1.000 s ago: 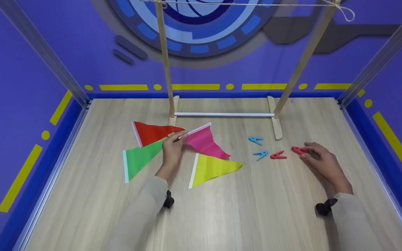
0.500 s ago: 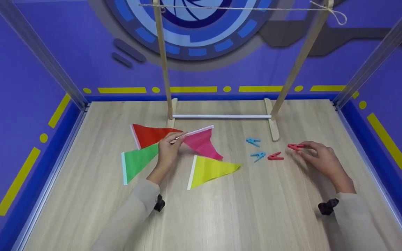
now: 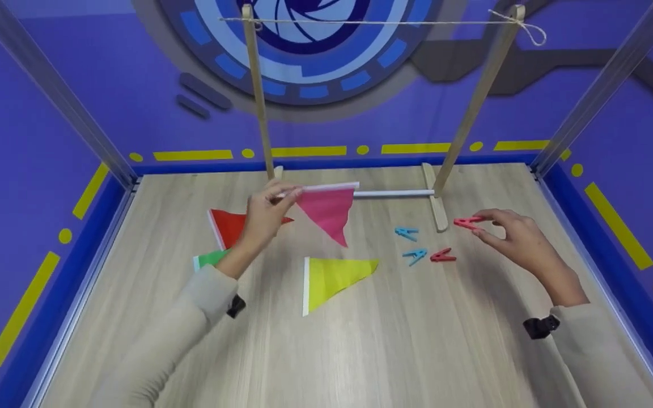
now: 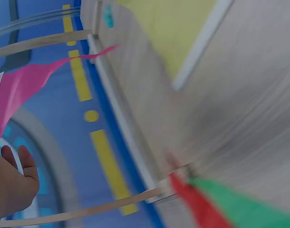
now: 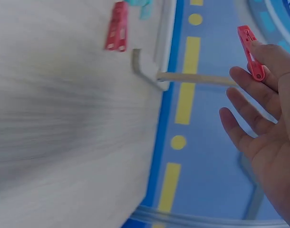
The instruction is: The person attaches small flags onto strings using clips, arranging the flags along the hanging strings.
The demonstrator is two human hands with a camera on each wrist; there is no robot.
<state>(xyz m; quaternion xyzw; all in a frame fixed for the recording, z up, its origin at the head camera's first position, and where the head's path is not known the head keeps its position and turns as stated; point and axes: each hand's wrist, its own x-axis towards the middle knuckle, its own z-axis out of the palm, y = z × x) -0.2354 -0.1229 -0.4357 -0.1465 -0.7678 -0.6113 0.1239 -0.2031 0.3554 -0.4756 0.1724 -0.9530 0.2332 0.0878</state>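
Note:
My left hand (image 3: 265,214) pinches a pink pennant (image 3: 328,212) by one end of its white top edge and holds it above the table, point hanging down. In the right wrist view a red clothespin (image 5: 251,52) is pinched between thumb and finger of my right hand (image 5: 273,104), the other fingers spread loosely. Below my left arm lie a red pennant (image 3: 227,228) and a green pennant (image 3: 208,258), both partly covered by the arm. A yellow pennant (image 3: 335,277) lies flat nearer the middle. Another red clothespin (image 3: 443,255) and two blue clothespins (image 3: 415,256) rest on the table between the hands.
At the back stands a wooden frame with a left post (image 3: 257,93), a right post (image 3: 476,105) and a white lower bar (image 3: 394,194). A string (image 3: 383,22) runs between the post tops, with a loop at the right. Blue walls (image 3: 37,187) enclose the table.
My left hand has lifted the pink pennant up and away from the other pennants, and it now hangs down. My right hand has raised the red clothespin off the table, slightly leftward.

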